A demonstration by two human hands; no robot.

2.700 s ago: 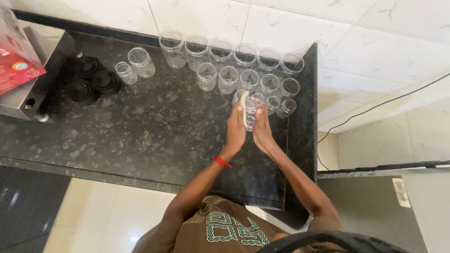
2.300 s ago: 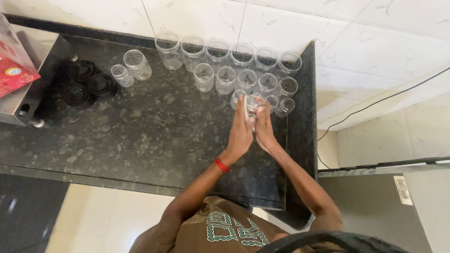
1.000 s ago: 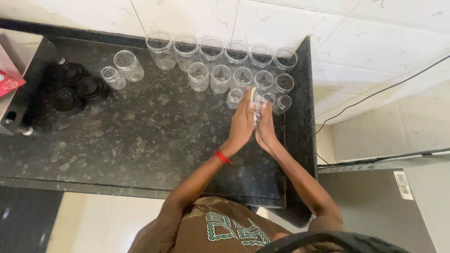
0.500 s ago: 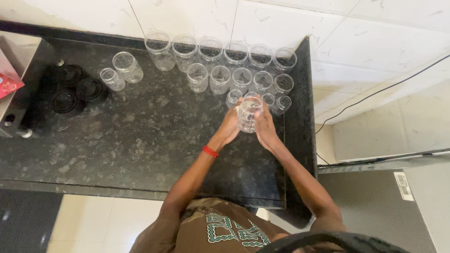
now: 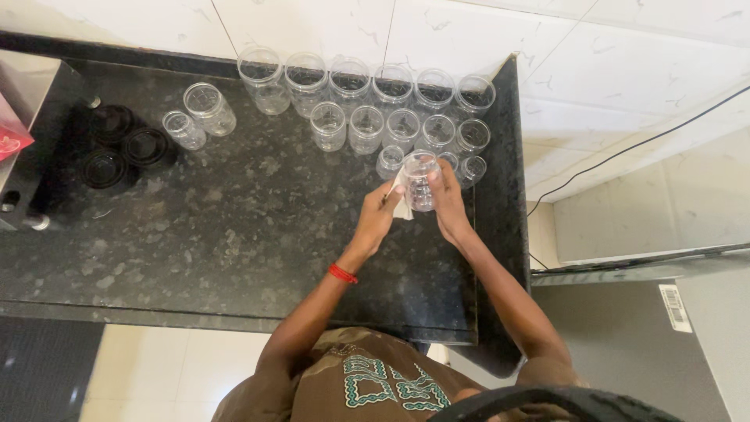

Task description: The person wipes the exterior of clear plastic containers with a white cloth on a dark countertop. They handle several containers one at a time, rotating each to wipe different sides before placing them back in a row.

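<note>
Right now my right hand (image 5: 447, 199) is curled around a clear jar (image 5: 419, 181), fingers closed on its right side, holding it up just right of the frame's centre, mouth tipped toward the camera. My left hand (image 5: 377, 219) sits at the jar's lower left with fingers pinched on a small white cloth (image 5: 401, 205) that touches the jar's side (how tight that pinch is I cannot tell). A red band (image 5: 341, 273) circles my left wrist.

The jar hangs over the dark speckled counter (image 5: 234, 227), close to its right edge, where a raised black lip (image 5: 500, 234) runs down the frame. The near edge of the counter crosses the lower part of the frame, with pale floor below it at lower left. The widest open stretch of counter lies left of my hands, across the middle of the frame.

Just above the held jar stand the other jars (image 5: 367, 101) in rows against the white tiled wall (image 5: 484, 31), the nearest of them almost touching my fingertips, so upward and to the right things are crowded. Two more jars (image 5: 197, 117) stand apart at upper left, and beside them black lids (image 5: 121, 144) are clustered. A metal box (image 5: 23, 180) sits at the far left edge. A black cable (image 5: 625, 156) runs across the wall at right.
</note>
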